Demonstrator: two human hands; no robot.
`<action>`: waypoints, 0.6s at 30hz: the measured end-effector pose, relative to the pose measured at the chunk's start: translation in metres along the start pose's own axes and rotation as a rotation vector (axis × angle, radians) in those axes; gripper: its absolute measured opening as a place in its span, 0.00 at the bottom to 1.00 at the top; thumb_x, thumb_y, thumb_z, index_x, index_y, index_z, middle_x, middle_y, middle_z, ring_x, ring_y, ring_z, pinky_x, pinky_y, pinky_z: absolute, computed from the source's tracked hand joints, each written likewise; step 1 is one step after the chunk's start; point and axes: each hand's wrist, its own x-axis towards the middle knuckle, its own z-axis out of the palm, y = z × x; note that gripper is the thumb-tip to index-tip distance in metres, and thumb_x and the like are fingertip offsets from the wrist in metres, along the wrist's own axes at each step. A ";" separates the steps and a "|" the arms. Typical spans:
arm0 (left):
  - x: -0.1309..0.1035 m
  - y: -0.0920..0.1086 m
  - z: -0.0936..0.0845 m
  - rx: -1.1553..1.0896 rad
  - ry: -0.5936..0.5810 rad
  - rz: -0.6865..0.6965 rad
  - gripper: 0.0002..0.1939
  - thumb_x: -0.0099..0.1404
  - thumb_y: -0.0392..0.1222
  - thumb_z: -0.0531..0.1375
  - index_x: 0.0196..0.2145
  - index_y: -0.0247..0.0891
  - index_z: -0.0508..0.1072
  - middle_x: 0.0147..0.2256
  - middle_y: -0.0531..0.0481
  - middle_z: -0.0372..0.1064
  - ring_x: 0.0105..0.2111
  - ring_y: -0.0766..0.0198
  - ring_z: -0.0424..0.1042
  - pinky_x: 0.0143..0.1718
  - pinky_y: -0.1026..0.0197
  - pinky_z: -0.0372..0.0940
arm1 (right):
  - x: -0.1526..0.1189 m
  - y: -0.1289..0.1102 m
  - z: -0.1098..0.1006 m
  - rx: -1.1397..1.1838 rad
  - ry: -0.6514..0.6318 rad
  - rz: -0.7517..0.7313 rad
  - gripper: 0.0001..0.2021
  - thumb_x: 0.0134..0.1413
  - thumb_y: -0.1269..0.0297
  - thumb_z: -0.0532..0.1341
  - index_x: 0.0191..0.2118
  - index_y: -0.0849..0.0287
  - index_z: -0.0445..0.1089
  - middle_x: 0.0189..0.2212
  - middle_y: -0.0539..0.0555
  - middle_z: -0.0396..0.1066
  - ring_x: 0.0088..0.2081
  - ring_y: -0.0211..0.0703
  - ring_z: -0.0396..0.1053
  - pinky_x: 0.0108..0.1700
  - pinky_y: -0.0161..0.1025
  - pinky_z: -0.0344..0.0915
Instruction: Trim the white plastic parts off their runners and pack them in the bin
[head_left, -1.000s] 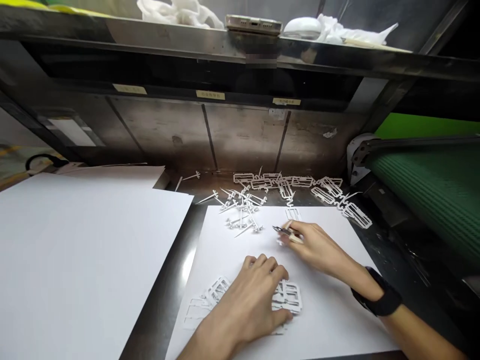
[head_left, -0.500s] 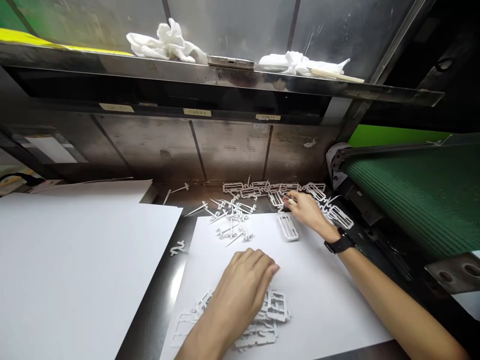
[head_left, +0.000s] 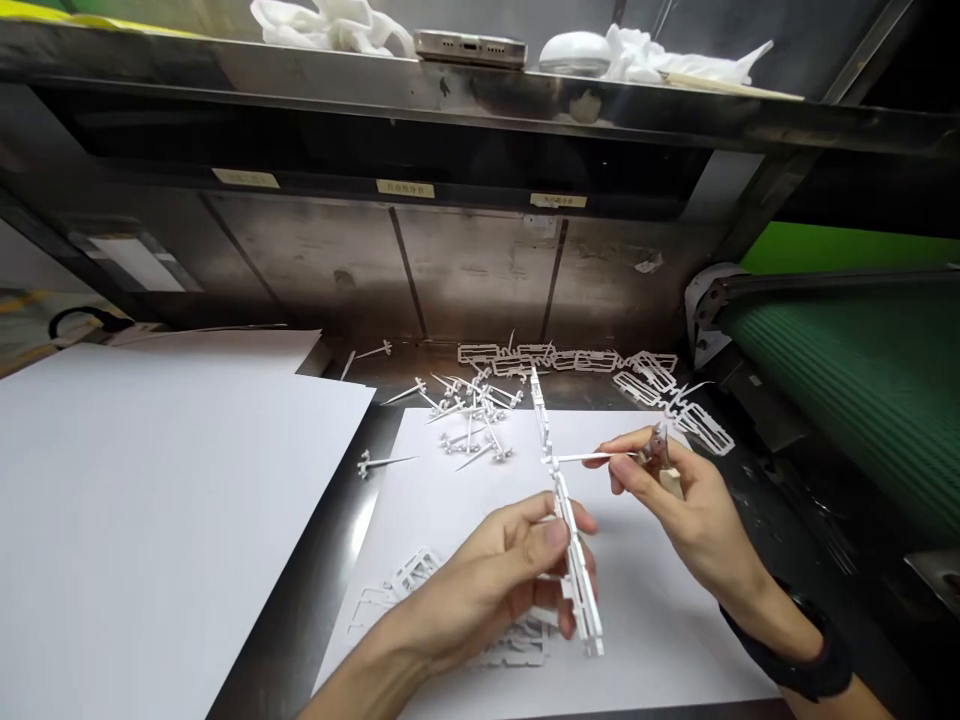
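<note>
Above the white sheet, my left hand (head_left: pixel 517 565) grips the lower frame of a white plastic moulding (head_left: pixel 577 570), seen edge-on. Its second frame (head_left: pixel 540 410) points toward the back, joined at a runner. A thin sprue (head_left: pixel 581 458) sticks out sideways from that joint. My right hand (head_left: pixel 675 495) pinches the sprue's free end with its fingertips and also holds a pair of side cutters (head_left: pixel 659 445), jaws pointing up. Below my left hand lies a pile of loose white frames (head_left: pixel 517 645), partly hidden. Cut-off sprues (head_left: pixel 476 415) lie heaped behind it.
More joined white frames (head_left: pixel 596 361) line the back of the metal bench. At the left is a stack of white sheets (head_left: pixel 135 500); at the right, a green conveyor belt (head_left: pixel 847 370). A shelf (head_left: pixel 337 85) overhead carries a phone (head_left: pixel 471 48) and white gloves (head_left: pixel 330 25).
My left hand has risen from the pile and turned, now gripping a moulding. My right hand has come nearer from the back row. Another sprue lies left of the heap. The view has shifted.
</note>
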 end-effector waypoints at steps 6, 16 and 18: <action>0.002 0.006 0.005 0.028 0.234 0.078 0.15 0.77 0.50 0.68 0.52 0.42 0.71 0.37 0.53 0.72 0.33 0.68 0.69 0.35 0.67 0.66 | 0.010 0.024 -0.008 -0.047 -0.148 0.150 0.17 0.73 0.45 0.67 0.55 0.51 0.79 0.56 0.58 0.80 0.58 0.55 0.75 0.59 0.47 0.71; 0.009 0.011 0.002 0.113 0.416 0.103 0.15 0.82 0.51 0.60 0.61 0.46 0.68 0.45 0.49 0.78 0.42 0.57 0.80 0.45 0.57 0.72 | -0.003 0.022 -0.012 0.076 -0.380 0.281 0.18 0.79 0.47 0.61 0.38 0.53 0.74 0.33 0.50 0.74 0.38 0.45 0.71 0.45 0.41 0.66; 0.010 0.007 -0.001 -0.011 0.353 0.057 0.17 0.83 0.54 0.59 0.63 0.47 0.67 0.45 0.49 0.76 0.40 0.58 0.80 0.44 0.55 0.73 | -0.006 0.019 -0.008 0.047 -0.383 0.269 0.17 0.80 0.48 0.61 0.39 0.52 0.74 0.33 0.49 0.73 0.38 0.44 0.70 0.46 0.40 0.66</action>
